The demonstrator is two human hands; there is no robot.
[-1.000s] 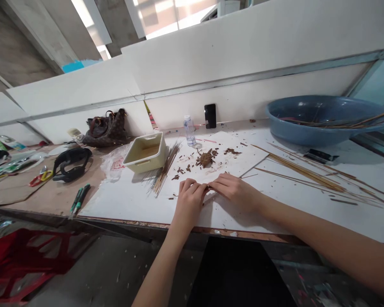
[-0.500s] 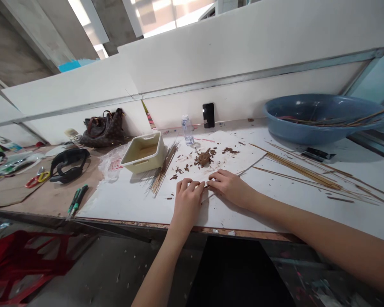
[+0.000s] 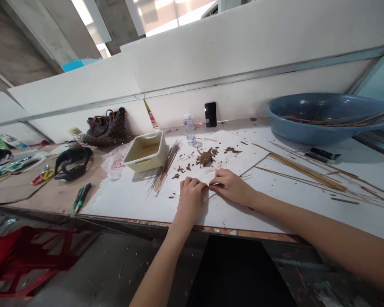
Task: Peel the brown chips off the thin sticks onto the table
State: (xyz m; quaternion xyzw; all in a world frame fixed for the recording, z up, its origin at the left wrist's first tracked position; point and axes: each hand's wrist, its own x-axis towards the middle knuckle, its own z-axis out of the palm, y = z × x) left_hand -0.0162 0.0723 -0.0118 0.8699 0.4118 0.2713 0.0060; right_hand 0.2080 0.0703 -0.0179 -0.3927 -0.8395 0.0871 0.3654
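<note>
My left hand [image 3: 192, 196] and my right hand [image 3: 232, 186] meet low over the white paper [image 3: 115, 204]. Both are closed, with thumb and fingertips pinching a tiny dark thin piece [image 3: 208, 186] between them. Fingers cover most of it, so its kind cannot be made out. Just beyond the hands lies a lump of brown clay-like paste [image 3: 206, 158], ringed by small dark rolled bits [image 3: 181, 169]. A bundle of thin sticks [image 3: 166, 170] rests to the left, and longer yellowish sticks [image 3: 304, 170] spread out on the right.
A cream tub [image 3: 144, 165] of brownish liquid stands back left, near a handbag [image 3: 105, 130]. A bottle [image 3: 190, 130] and a phone [image 3: 210, 115] are by the partition. The blue basin [image 3: 310, 130] holds sticks. Green-black cutters [image 3: 80, 198] and scissors [image 3: 44, 175] lie left.
The view has shifted slightly, moving the scene a little to the right. Both hands stay together in their pinch, with the fingertips slightly closer.
</note>
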